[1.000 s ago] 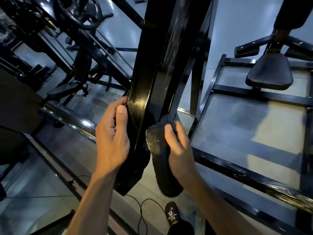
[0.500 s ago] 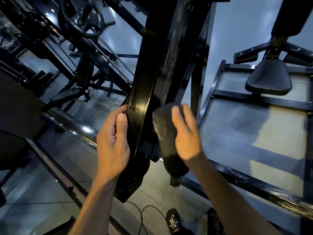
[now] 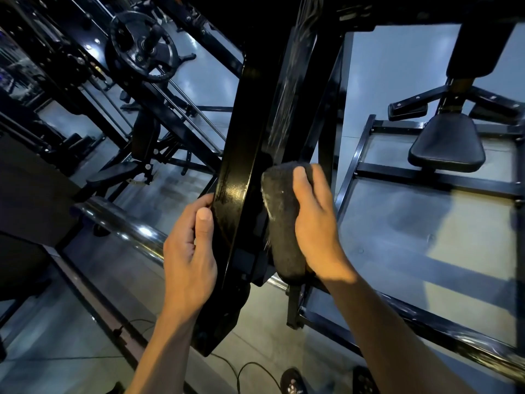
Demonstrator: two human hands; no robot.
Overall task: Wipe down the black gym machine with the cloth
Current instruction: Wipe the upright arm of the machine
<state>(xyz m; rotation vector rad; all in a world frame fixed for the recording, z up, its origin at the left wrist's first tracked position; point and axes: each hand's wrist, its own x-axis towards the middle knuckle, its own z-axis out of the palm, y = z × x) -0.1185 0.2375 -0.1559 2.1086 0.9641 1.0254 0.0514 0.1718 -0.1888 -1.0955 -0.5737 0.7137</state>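
A thick glossy black beam (image 3: 241, 155) of the gym machine slants down through the middle of the head view. My left hand (image 3: 190, 251) grips its left edge, thumb lying along the front face and fingers curled behind. My right hand (image 3: 315, 223) holds a folded dark grey cloth (image 3: 281, 220) pressed against the beam's right side, thumb on top of the cloth. Wet streaks show on the beam above the cloth.
A padded black seat (image 3: 447, 146) and its frame rails (image 3: 426, 172) stand to the right. A chrome bar (image 3: 122, 226) runs behind my left hand. A weight plate (image 3: 142, 46) hangs at upper left. A cable (image 3: 244, 368) and my shoes (image 3: 292, 382) are on the floor.
My right hand has slid the cloth upward along the beam's right side. The left hand has kept its grip on the beam's left edge.
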